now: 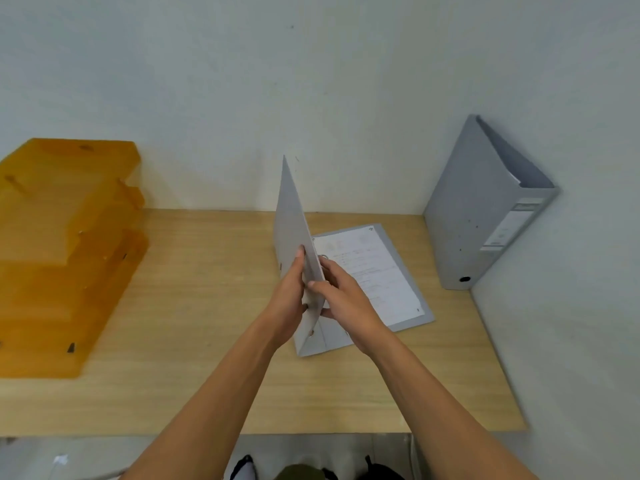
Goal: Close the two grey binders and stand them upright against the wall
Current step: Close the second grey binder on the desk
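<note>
pinching the raised cover (292,216) with both hands' fingers (300,252), spine running away, papers (367,275) lying rightward.

A grey cardboard lever-arch binder (483,206) stands closed and upright at the back right corner of the wooden table (194,358), leaning against the side wall (571,306), its labelled spine and round finger hole facing forward. A second grey cardboard binder (391,317) lies open near the table's middle, its back cover flat with a printed white sheet on it. Its front cover (294,223) is raised almost vertical, edge-on to the camera, with the spine at the near end.
</note>
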